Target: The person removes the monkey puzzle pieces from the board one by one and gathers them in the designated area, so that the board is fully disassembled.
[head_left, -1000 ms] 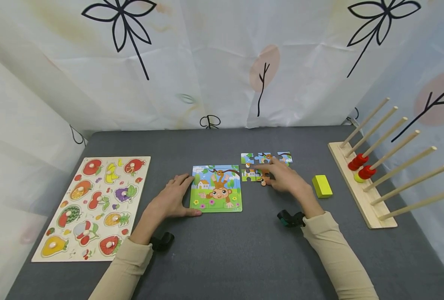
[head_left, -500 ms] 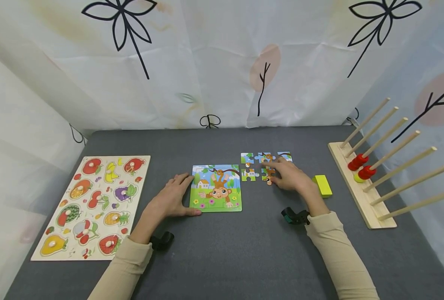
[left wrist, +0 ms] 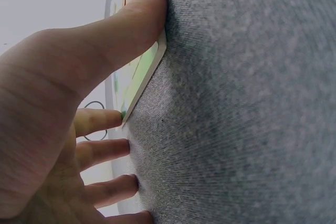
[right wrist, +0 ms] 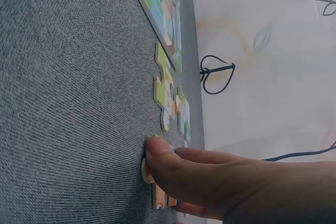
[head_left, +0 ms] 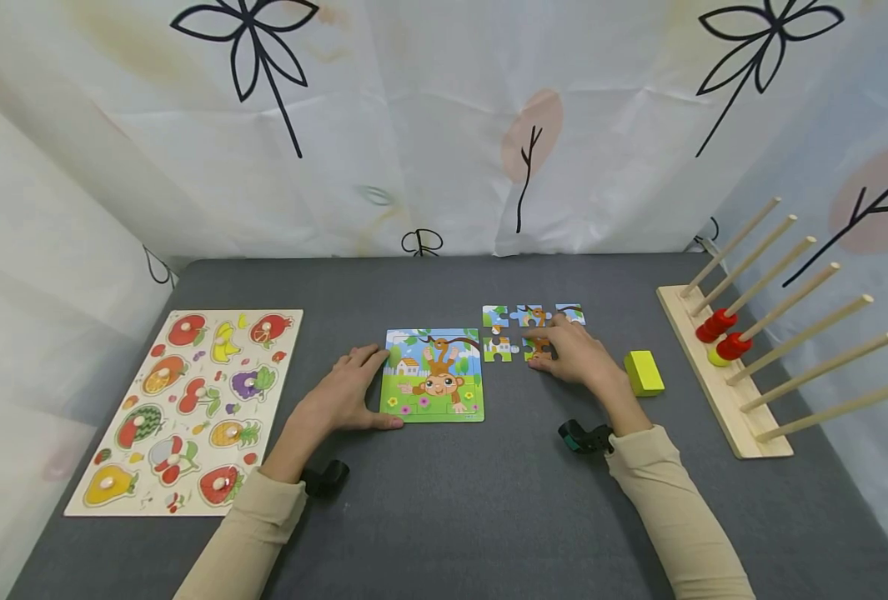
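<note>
In the head view my left hand (head_left: 341, 393) rests at the left side of a square monkey puzzle (head_left: 436, 402), fingers spread, thumb by its lower left corner. The left wrist view has the thumb over the edge of the puzzle (left wrist: 139, 77) and the other fingertips on the cloth. Right of the puzzle, my right hand (head_left: 580, 357) pinches a loose orange and blue piece (head_left: 531, 344) lying on the table. Seen from the right wrist, the thumb of the hand (right wrist: 210, 182) covers part of that piece (right wrist: 159, 196).
Other loose pieces (head_left: 499, 349) lie between the puzzle and the right hand, with a row behind them. A fruit board (head_left: 211, 417) is at left. A yellow block (head_left: 644, 372) and a wooden peg rack (head_left: 770, 442) with several rings stand at right.
The right hand first slid the orange piece right, away from the piece beside it, then shifted slightly left and back. The left hand has stayed by the puzzle.
</note>
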Demonstrator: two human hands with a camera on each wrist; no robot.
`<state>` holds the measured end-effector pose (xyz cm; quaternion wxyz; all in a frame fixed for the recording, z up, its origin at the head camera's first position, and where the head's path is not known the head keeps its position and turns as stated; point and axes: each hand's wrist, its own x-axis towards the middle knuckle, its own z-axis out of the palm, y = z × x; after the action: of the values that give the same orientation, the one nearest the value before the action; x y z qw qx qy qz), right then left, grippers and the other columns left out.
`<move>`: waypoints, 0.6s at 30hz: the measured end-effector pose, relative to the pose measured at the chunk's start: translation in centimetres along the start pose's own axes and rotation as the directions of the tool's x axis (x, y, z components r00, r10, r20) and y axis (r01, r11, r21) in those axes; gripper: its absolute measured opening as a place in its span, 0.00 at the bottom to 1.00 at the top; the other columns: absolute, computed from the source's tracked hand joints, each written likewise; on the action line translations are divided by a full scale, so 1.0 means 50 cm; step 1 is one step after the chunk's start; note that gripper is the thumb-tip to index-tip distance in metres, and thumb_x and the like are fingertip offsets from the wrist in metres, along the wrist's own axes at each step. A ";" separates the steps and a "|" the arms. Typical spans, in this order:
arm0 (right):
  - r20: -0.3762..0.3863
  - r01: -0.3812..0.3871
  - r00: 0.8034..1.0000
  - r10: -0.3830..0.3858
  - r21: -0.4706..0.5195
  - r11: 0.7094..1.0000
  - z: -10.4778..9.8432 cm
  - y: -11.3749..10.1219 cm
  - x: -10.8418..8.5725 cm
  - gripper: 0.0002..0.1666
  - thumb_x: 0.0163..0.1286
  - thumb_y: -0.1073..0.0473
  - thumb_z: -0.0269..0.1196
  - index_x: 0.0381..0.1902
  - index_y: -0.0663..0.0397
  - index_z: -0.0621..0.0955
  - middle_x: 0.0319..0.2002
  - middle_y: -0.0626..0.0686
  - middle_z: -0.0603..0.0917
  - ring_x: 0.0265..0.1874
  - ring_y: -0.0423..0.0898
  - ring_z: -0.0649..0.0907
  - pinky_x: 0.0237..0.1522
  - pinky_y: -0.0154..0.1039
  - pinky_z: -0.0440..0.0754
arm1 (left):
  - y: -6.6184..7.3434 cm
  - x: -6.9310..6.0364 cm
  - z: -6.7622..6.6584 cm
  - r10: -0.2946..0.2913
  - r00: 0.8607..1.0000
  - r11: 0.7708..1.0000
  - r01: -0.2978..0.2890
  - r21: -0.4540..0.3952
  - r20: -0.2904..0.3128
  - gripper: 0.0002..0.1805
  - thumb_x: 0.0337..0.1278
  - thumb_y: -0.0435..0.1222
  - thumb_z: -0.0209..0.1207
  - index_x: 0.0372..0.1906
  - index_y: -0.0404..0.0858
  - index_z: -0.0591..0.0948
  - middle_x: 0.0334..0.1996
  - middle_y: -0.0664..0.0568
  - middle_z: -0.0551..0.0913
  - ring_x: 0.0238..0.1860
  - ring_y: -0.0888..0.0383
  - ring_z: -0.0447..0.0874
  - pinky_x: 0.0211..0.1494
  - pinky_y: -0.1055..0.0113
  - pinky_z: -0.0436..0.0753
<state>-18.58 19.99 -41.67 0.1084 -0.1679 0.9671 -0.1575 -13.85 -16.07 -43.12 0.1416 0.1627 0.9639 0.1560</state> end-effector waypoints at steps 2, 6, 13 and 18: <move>-0.001 0.001 1.000 -0.001 0.004 1.000 0.000 -0.001 -0.001 0.30 0.69 0.54 0.70 0.67 0.50 0.80 0.53 0.65 0.77 0.40 0.55 0.75 0.34 0.49 0.76 | 0.000 0.000 -0.001 0.000 1.000 1.000 0.000 0.001 0.001 0.63 0.41 0.60 0.78 0.79 0.35 0.61 0.78 0.35 0.60 0.77 0.29 0.59 0.73 0.33 0.68; 0.002 -0.005 1.000 0.005 0.006 1.000 0.001 -0.001 0.000 0.30 0.69 0.54 0.70 0.68 0.50 0.80 0.55 0.66 0.77 0.44 0.57 0.77 0.36 0.52 0.78 | 0.000 0.001 -0.001 -0.001 1.000 1.000 0.001 -0.002 0.004 0.63 0.41 0.60 0.77 0.79 0.35 0.61 0.78 0.35 0.60 0.77 0.29 0.59 0.73 0.34 0.68; -0.002 -0.034 0.999 0.035 0.018 0.999 0.004 -0.005 0.000 0.29 0.69 0.54 0.70 0.67 0.48 0.80 0.53 0.64 0.78 0.42 0.55 0.76 0.34 0.49 0.78 | 0.000 0.001 -0.001 -0.003 1.000 1.000 0.003 -0.003 0.005 0.63 0.41 0.60 0.78 0.79 0.35 0.61 0.78 0.35 0.60 0.77 0.30 0.60 0.73 0.34 0.69; -0.014 -0.054 0.998 0.054 0.013 0.998 0.008 -0.009 0.003 0.29 0.69 0.53 0.70 0.67 0.48 0.80 0.49 0.61 0.78 0.39 0.53 0.75 0.30 0.43 0.74 | 0.001 0.000 -0.001 -0.005 1.000 1.000 0.005 -0.003 0.004 0.63 0.41 0.60 0.78 0.79 0.35 0.61 0.78 0.35 0.61 0.76 0.30 0.61 0.73 0.34 0.70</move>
<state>-18.49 19.44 -41.90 0.1068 -0.1397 0.9710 -0.1618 -13.88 -16.04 -43.05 0.1441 0.1604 0.9638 0.1569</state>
